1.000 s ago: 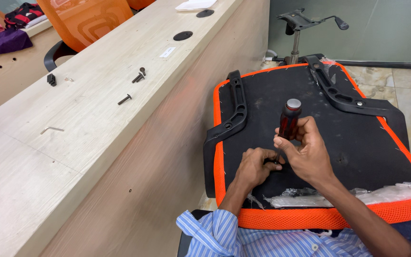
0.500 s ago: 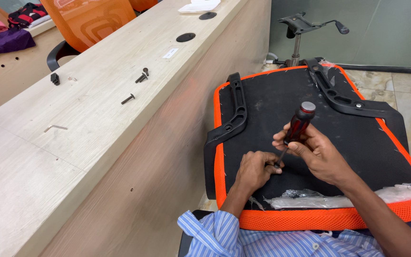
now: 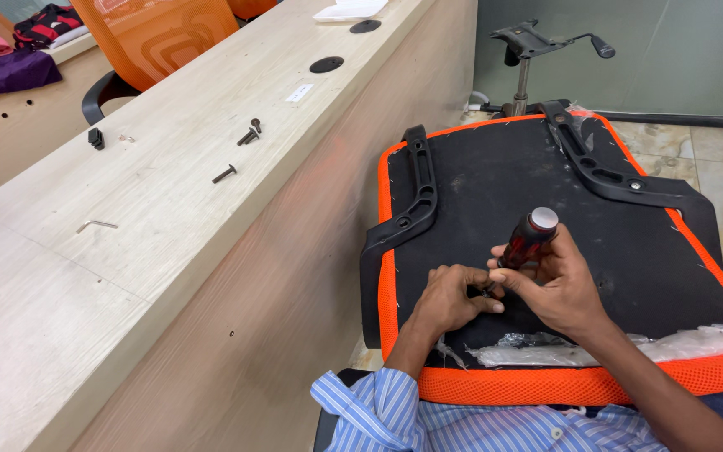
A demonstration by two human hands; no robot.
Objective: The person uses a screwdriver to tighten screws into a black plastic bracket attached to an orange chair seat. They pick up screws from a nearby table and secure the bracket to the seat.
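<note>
— At lower centre of the frame, what does the person have in hand?

— The right hand [image 3: 556,289] is wrapped around a screwdriver [image 3: 525,241] with a dark red handle and a grey cap. The handle tilts up toward the upper right, and its tip points down to the left, hidden between the two hands.

— And the left hand?

— The left hand [image 3: 449,300] rests on the seat [image 3: 629,251], fingers curled together and pinched at the spot where the tip comes down. Whatever small thing it pinches is hidden, so one cannot tell what it is.

— Where does the seat lie?

— It fills the right half of the frame, turned underside up on the person's lap: black cloth with an orange mesh edge. A black bracket [image 3: 416,192] runs along its left side and a second bracket [image 3: 604,167] crosses its upper right. A strip of clear plastic [image 3: 612,347] lies along the lower edge, just below the right hand.

— What else is about?

— A pale wooden desk [image 3: 127,276] runs up the left half. On it, well apart from the hands, lie a dark bolt [image 3: 224,174], two more bolts [image 3: 249,132] higher up, a hex key [image 3: 96,224] at the left, and a small black clip [image 3: 95,138]. An orange chair back [image 3: 156,33] stands at the upper left, and a chair base [image 3: 529,50] with its lever stands at the upper right, behind the seat.
</note>
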